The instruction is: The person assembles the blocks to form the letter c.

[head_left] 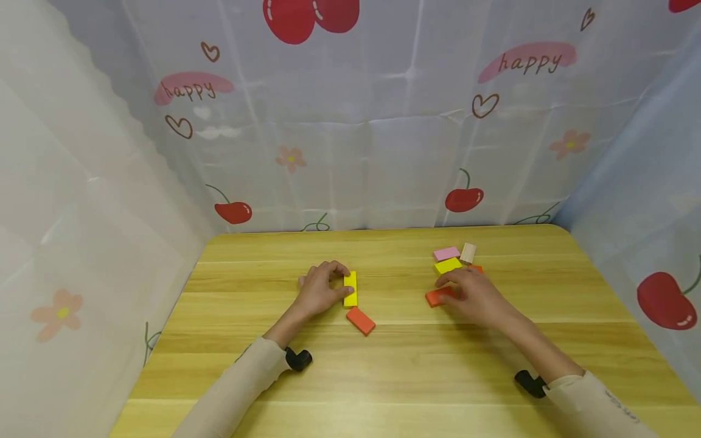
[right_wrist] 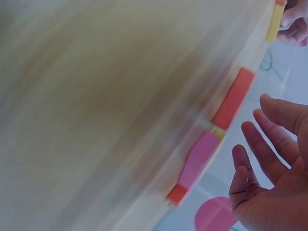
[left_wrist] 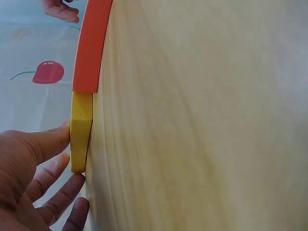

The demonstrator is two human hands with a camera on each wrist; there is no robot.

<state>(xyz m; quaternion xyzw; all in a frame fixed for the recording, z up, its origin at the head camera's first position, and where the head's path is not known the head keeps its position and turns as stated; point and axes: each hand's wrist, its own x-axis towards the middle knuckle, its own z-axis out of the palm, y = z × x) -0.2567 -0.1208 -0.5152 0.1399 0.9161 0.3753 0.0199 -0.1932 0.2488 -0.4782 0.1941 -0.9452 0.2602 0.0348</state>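
Resting on the wooden table (head_left: pixel 383 377), the left hand (head_left: pixel 320 291) touches a yellow block (head_left: pixel 350 288) with loosely extended fingertips (left_wrist: pixel 57 142), not gripping it. An orange block (head_left: pixel 360 320) lies flat just below that yellow one, close by. Further right, the right hand (head_left: pixel 473 296) hovers open over another orange block (head_left: pixel 436 297), perhaps touching it. Beyond sit a second yellow block (head_left: pixel 448 265), a pink block (head_left: pixel 446 253) and a beige block (head_left: pixel 468 252).
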